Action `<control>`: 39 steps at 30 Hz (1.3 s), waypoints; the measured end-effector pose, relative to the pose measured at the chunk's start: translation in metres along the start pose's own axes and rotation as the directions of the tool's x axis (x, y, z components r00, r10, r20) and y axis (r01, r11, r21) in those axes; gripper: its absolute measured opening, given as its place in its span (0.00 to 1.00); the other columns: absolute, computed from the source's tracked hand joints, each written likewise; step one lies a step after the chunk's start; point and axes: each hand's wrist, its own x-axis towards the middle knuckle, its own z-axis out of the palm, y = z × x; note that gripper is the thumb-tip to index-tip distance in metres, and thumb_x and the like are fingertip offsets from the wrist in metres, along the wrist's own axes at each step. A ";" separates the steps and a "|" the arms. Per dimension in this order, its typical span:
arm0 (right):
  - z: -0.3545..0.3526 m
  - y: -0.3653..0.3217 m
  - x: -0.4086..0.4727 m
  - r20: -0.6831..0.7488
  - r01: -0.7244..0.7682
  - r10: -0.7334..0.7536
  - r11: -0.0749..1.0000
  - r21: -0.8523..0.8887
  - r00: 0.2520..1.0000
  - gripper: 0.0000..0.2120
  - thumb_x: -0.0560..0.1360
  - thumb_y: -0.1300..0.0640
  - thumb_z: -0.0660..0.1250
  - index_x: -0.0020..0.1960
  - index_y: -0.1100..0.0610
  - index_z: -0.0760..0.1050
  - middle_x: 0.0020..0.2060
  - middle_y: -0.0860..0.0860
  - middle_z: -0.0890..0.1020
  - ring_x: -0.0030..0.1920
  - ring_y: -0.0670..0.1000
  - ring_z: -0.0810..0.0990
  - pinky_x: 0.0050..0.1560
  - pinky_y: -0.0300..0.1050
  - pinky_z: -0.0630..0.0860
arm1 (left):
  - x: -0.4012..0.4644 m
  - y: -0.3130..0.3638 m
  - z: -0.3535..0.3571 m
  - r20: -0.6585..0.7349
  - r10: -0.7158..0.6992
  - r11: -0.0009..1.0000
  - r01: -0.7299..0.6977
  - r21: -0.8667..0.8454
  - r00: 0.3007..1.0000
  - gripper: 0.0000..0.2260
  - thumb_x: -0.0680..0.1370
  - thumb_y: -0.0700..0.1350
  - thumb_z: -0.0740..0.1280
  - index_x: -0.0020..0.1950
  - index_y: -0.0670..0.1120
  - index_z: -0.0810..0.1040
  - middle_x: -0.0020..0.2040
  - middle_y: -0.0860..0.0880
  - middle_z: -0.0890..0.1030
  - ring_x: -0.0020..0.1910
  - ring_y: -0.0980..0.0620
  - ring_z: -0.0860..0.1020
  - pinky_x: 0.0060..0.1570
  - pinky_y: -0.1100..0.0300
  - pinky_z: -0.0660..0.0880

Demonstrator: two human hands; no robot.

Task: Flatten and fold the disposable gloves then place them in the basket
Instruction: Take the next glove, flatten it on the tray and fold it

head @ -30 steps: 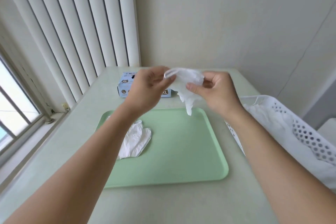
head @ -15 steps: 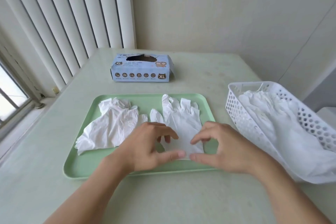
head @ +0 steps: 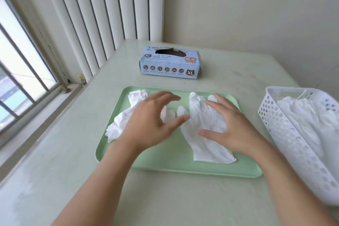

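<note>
A white disposable glove (head: 205, 134) lies spread flat on the green tray (head: 165, 163), fingers pointing away from me. My right hand (head: 231, 126) rests on its right half with fingers straight and spread. My left hand (head: 152, 121) hovers over the tray just left of that glove, fingers loosely spread and holding nothing. It partly covers a crumpled white glove (head: 119, 124) on the tray's left side. The white perforated basket (head: 286, 134) stands to the right of the tray with white gloves inside.
A blue XL glove box (head: 170, 63) with a torn top opening stands beyond the tray. The pale table (head: 183, 198) meets a window sill and vertical blinds on the left and a wall at the back.
The glove held in the air was laid flat on the tray. Both hands let go of its cuff and moved up over it, the right palm now lying on it.
</note>
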 end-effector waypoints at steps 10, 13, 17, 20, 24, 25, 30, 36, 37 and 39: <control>0.083 -0.134 0.033 0.007 0.235 -0.236 0.967 -0.096 0.972 0.10 0.70 0.47 0.78 0.49 0.48 0.83 0.45 0.44 0.82 0.46 0.49 0.80 0.48 0.46 0.77 | -0.009 -0.075 -0.051 -0.093 -0.499 0.862 0.482 -0.159 0.861 0.09 0.83 0.41 0.63 0.50 0.47 0.83 0.42 0.52 0.84 0.28 0.57 0.79 0.29 0.69 0.72; 0.087 -0.121 0.040 -0.020 0.173 -0.172 0.972 0.157 0.985 0.04 0.71 0.53 0.78 0.39 0.51 0.84 0.33 0.43 0.84 0.36 0.43 0.81 0.41 0.43 0.77 | -0.009 -0.077 -0.047 -0.062 -0.516 0.848 0.498 -0.183 0.855 0.12 0.84 0.44 0.60 0.49 0.49 0.83 0.42 0.54 0.84 0.29 0.60 0.76 0.28 0.68 0.69; 0.078 -0.106 0.038 -0.034 0.145 -0.145 0.888 0.437 0.989 0.04 0.71 0.55 0.79 0.42 0.53 0.85 0.33 0.45 0.84 0.34 0.43 0.80 0.38 0.34 0.73 | -0.005 -0.071 -0.054 -0.001 -0.530 0.824 0.515 -0.236 0.848 0.14 0.86 0.48 0.57 0.53 0.49 0.82 0.44 0.52 0.84 0.30 0.58 0.75 0.33 0.60 0.73; 0.093 -0.111 0.030 0.021 0.183 -0.193 0.956 0.231 0.981 0.19 0.64 0.45 0.82 0.52 0.48 0.83 0.42 0.44 0.82 0.43 0.45 0.78 0.45 0.37 0.75 | -0.005 -0.066 -0.059 0.133 -0.549 0.773 0.562 -0.294 0.825 0.14 0.87 0.48 0.55 0.58 0.46 0.80 0.48 0.48 0.83 0.36 0.49 0.79 0.37 0.57 0.77; 0.108 -0.117 0.034 -0.111 0.252 -0.234 0.948 0.193 0.966 0.06 0.70 0.52 0.78 0.42 0.53 0.85 0.34 0.47 0.81 0.35 0.47 0.77 0.39 0.47 0.76 | -0.007 -0.063 -0.058 0.174 -0.546 0.760 0.572 -0.309 0.820 0.12 0.86 0.45 0.57 0.59 0.46 0.80 0.49 0.48 0.82 0.38 0.48 0.80 0.40 0.52 0.80; 0.106 -0.112 0.038 -0.077 0.220 -0.206 0.924 0.313 0.975 0.05 0.71 0.54 0.78 0.41 0.55 0.85 0.31 0.51 0.80 0.31 0.47 0.75 0.36 0.46 0.73 | -0.008 -0.064 -0.057 0.157 -0.547 0.768 0.568 -0.296 0.822 0.11 0.86 0.45 0.58 0.58 0.47 0.80 0.49 0.50 0.83 0.38 0.49 0.80 0.39 0.54 0.79; 0.084 -0.093 0.042 0.101 0.025 -0.146 0.678 0.735 0.984 0.07 0.79 0.61 0.70 0.48 0.59 0.86 0.34 0.60 0.81 0.38 0.48 0.75 0.40 0.44 0.73 | -0.008 -0.068 -0.057 0.158 -0.543 0.787 0.565 -0.245 0.825 0.13 0.86 0.51 0.58 0.57 0.49 0.82 0.49 0.52 0.84 0.43 0.52 0.79 0.43 0.56 0.76; 0.072 -0.094 0.043 0.097 -0.111 0.055 0.423 0.900 0.994 0.10 0.83 0.61 0.62 0.49 0.61 0.81 0.39 0.53 0.84 0.39 0.48 0.81 0.42 0.41 0.79 | -0.008 -0.062 -0.055 0.200 -0.517 0.784 0.554 -0.280 0.832 0.22 0.83 0.64 0.55 0.61 0.50 0.79 0.53 0.52 0.81 0.49 0.50 0.80 0.52 0.53 0.76; 0.069 -0.095 0.044 0.124 -0.151 0.104 0.317 0.936 0.987 0.09 0.83 0.61 0.62 0.50 0.60 0.81 0.41 0.54 0.85 0.40 0.49 0.82 0.44 0.43 0.80 | -0.008 -0.061 -0.055 0.207 -0.520 0.775 0.560 -0.292 0.828 0.26 0.80 0.69 0.55 0.64 0.52 0.77 0.55 0.53 0.79 0.50 0.51 0.80 0.51 0.54 0.75; 0.059 -0.099 0.044 0.191 -0.194 0.177 0.001 0.981 0.965 0.08 0.82 0.61 0.63 0.49 0.60 0.80 0.42 0.54 0.85 0.42 0.51 0.84 0.45 0.44 0.82 | -0.010 -0.062 -0.057 0.123 -0.499 0.808 0.512 -0.291 0.858 0.33 0.73 0.77 0.56 0.68 0.56 0.73 0.59 0.55 0.76 0.55 0.55 0.78 0.52 0.56 0.74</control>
